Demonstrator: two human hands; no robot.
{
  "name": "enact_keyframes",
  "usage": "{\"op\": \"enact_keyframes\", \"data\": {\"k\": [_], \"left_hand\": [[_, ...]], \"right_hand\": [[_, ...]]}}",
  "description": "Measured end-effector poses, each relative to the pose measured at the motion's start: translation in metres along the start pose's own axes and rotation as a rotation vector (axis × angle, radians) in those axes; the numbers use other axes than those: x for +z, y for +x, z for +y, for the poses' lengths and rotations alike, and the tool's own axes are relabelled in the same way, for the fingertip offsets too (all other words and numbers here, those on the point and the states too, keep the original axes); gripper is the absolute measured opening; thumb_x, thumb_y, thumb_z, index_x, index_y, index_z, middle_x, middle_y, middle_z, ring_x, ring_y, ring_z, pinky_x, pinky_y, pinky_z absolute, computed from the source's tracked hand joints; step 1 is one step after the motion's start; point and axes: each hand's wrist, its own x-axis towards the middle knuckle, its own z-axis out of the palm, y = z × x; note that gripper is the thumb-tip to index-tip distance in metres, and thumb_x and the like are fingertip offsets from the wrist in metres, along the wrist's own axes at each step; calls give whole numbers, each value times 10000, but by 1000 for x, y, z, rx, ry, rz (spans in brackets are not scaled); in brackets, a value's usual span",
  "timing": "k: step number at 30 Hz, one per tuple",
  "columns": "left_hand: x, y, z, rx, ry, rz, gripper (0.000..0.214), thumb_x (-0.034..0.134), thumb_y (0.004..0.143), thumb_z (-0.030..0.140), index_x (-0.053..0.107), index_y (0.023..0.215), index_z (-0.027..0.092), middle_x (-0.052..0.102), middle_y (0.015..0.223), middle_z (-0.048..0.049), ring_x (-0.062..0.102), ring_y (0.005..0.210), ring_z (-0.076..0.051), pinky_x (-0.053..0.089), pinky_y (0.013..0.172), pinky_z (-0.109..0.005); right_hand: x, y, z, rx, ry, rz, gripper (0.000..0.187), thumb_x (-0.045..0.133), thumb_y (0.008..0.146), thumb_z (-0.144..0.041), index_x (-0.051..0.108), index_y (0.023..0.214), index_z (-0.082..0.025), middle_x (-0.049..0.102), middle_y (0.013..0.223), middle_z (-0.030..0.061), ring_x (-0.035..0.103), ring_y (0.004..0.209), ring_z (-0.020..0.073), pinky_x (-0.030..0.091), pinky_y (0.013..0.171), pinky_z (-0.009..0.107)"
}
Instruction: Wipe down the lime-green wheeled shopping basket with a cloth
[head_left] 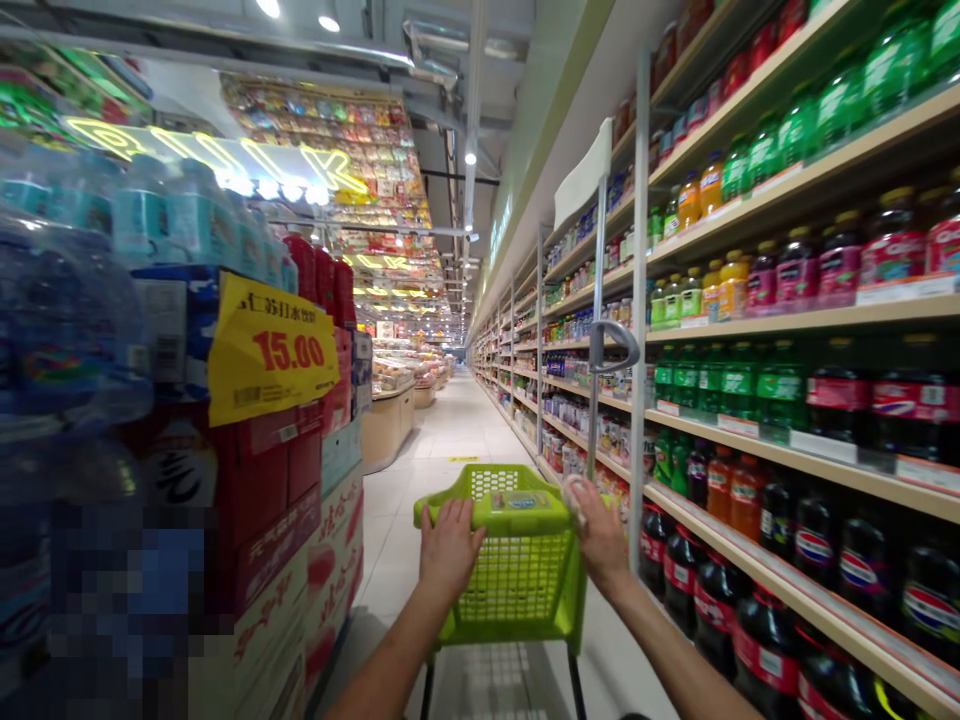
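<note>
One green cart point(517, 585) | left hand point(450, 540) gripping handle point(525, 522) | right hand point(601, 540) clutching white wad point(576, 497)

Long beige shelves with grey uprights point(795, 320) line the right side, bearing green plastic soda bottles point(739, 370) and, lowest, dark red-labelled cola bottles point(765, 655). Opposite, a yellow rectangular price sign point(270, 350) reading 15.00 fronts dark red cardboard cartons point(259, 490), with light-blue plastic bottles point(202, 220) above. White floor tiles point(442, 430) run between.
</note>
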Motion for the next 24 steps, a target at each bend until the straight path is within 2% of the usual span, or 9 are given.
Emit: {"op": "enact_keyframes", "data": {"k": [3, 5, 8, 10, 14, 16, 18, 21, 24], "left_hand": [[1, 0, 1, -6, -5, 15, 357, 408, 847, 285, 488, 1182, 191, 562, 1198, -80, 444, 1152, -237, 200, 1016, -536], [1, -1, 3, -10, -8, 18, 353, 408, 846, 284, 492, 1178, 197, 564, 1195, -80, 443, 1154, -240, 203, 1015, -537], [1, -1, 6, -15, -15, 5, 356, 408, 846, 289, 492, 1179, 197, 561, 1200, -81, 440, 1158, -244, 205, 1014, -541], [1, -1, 5, -17, -16, -1, 361, 407, 847, 292, 489, 1185, 194, 558, 1205, -81, 438, 1161, -245, 205, 1014, -542], [2, -1, 5, -16, -11, 6, 366, 404, 848, 296, 485, 1188, 190, 552, 1211, -84, 433, 1167, -245, 203, 1016, -537], [3, -1, 7, -17, -11, 11, 365, 402, 848, 297, 485, 1187, 189, 551, 1213, -84, 429, 1171, -245, 198, 1018, -537], [3, 0, 9, -21, -10, 12, 365, 402, 847, 293, 484, 1188, 190, 553, 1210, -84, 431, 1169, -246, 199, 1015, -540], [1, 0, 13, -22, -7, 4, 365, 405, 845, 286, 484, 1189, 193, 559, 1202, -80, 435, 1165, -245, 202, 1015, -539], [0, -1, 13, -21, -16, -8, 363, 406, 844, 286, 484, 1189, 204, 556, 1208, -73, 432, 1168, -241, 200, 1018, -533]], "right_hand": [[-2, -2, 10, 150, -44, 62, 422, 312, 827, -161, 472, 1217, -177, 491, 1264, 134, 402, 1203, 251, 293, 964, 506], [3, -3, -8, 85, -5, 30, 432, 301, 825, -129, 472, 1214, -205, 470, 1291, 112, 394, 1212, 233, 302, 965, 489], [10, -4, -40, -123, 75, -47, 495, 313, 790, -58, 461, 1226, -240, 417, 1343, 86, 368, 1236, 212, 294, 981, 467], [10, -3, -40, -170, 90, -56, 522, 314, 770, -35, 464, 1224, -245, 419, 1341, 83, 380, 1229, 213, 285, 986, 478], [3, -1, -2, 83, 30, 63, 440, 314, 802, -104, 491, 1194, -195, 463, 1294, 128, 414, 1197, 256, 293, 958, 533], [1, -2, 3, 149, 26, 86, 426, 314, 815, -129, 486, 1200, -191, 468, 1288, 132, 413, 1196, 260, 293, 957, 542], [5, -3, -15, 85, 64, 54, 449, 315, 808, -108, 474, 1215, -212, 460, 1302, 110, 404, 1207, 242, 295, 968, 524], [14, -4, -55, -127, 142, 4, 502, 330, 774, -59, 467, 1228, -225, 429, 1334, 86, 369, 1236, 220, 300, 988, 476], [15, -2, -59, -219, 149, -17, 506, 323, 771, -46, 475, 1220, -222, 438, 1327, 90, 390, 1222, 211, 294, 991, 469]]}}
